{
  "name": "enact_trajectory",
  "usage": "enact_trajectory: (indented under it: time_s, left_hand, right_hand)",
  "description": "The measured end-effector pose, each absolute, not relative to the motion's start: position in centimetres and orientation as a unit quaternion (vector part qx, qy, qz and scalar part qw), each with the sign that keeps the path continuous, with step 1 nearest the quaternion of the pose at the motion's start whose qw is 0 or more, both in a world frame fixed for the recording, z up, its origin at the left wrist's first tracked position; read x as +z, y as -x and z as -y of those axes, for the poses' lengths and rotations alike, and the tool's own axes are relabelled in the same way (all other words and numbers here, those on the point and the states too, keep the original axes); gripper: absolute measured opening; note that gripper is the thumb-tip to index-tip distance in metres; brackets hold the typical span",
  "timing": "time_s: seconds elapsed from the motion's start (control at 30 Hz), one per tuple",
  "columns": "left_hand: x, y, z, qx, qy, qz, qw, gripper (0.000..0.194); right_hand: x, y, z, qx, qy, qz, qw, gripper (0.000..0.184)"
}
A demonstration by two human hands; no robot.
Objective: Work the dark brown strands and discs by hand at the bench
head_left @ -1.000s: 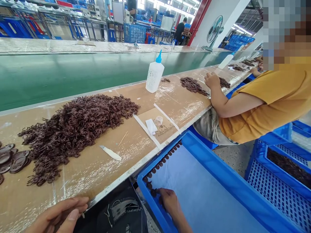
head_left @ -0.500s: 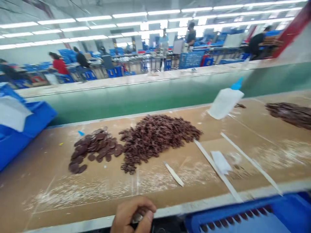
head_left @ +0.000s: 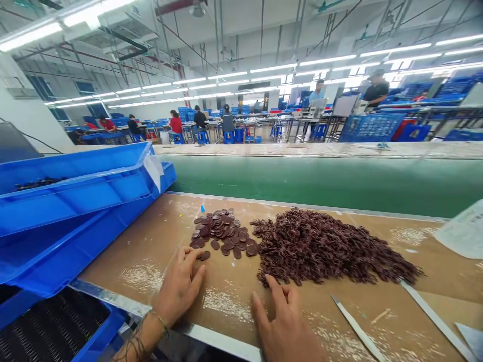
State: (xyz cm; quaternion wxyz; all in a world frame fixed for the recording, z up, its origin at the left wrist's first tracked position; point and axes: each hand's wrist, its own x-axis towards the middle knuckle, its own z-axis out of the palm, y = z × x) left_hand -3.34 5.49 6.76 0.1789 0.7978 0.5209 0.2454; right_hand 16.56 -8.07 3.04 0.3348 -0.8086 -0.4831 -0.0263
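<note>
My left hand (head_left: 180,287) reaches over the bench with thumb and fingers apart. Its fingertips are at a brown oval disc (head_left: 204,255), on the near left edge of a loose heap of similar flat discs (head_left: 226,232). I cannot tell whether they touch it. My right hand (head_left: 281,319) is open too, index finger stretched toward the near edge of a large pile of small, dark brown, branched pieces (head_left: 320,246). Nothing shows between its fingers. To the right of that hand lies a pale, narrow, pointed tool (head_left: 356,327).
Stacked blue bins (head_left: 75,196) stand at the left; another blue bin (head_left: 98,332) with dark pieces sits below the bench edge. A white bottle (head_left: 462,231) and a pale strip (head_left: 433,314) are at the right. Behind runs a green belt (head_left: 302,181). Several people work farther off.
The view has swung left and levelled, bringing the bins in. Both hands now show over the bench; earlier only one closed hand was visible at the near edge.
</note>
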Motion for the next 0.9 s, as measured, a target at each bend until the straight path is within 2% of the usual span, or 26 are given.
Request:
enact_trajectory:
  time_s: [0.07, 0.2, 0.43, 0.57, 0.67, 0.73, 0.83, 0.9]
  left_hand:
    - [6.7, 4.5, -6.6, 0.228, -0.809, -0.515, 0.170, 0.038]
    - [6.7, 4.1, -7.5, 0.194, -0.832, -0.495, 0.157, 0.033]
    - [6.6, 2.9, -9.0, 0.177, -0.850, -0.469, 0.160, 0.020]
    - [6.7, 2.7, -9.1, 0.196, -0.857, -0.442, 0.177, 0.011]
    - [6.6, 2.6, -7.9, 0.240, -0.853, -0.422, 0.190, 0.014]
    - [6.3, 2.6, -6.8, 0.287, -0.842, -0.411, 0.198, 0.015]
    - [5.9, 2.6, -5.0, 0.347, -0.813, -0.409, 0.227, 0.018]
    - [5.7, 2.4, -3.7, 0.358, -0.786, -0.405, 0.300, 0.019]
  right_hand:
    - [3.9, -16.4, 6.6, -0.044, 0.823, 0.497, 0.272, 0.038]
    - [3.4, -18.0, 6.8, -0.022, 0.836, 0.497, 0.232, 0.036]
    - [3.7, -20.0, 7.6, 0.128, 0.834, 0.474, 0.252, 0.042]
    - [5.7, -19.9, 7.2, 0.202, 0.848, 0.419, 0.255, 0.030]
    - [6.0, -20.2, 7.2, 0.230, 0.838, 0.402, 0.288, 0.014]
    - [5.6, -20.5, 7.3, 0.241, 0.824, 0.394, 0.328, 0.010]
    - [4.7, -20.8, 7.6, 0.262, 0.798, 0.366, 0.401, 0.017]
    - [4.7, -20.7, 7.9, 0.266, 0.781, 0.348, 0.445, 0.022]
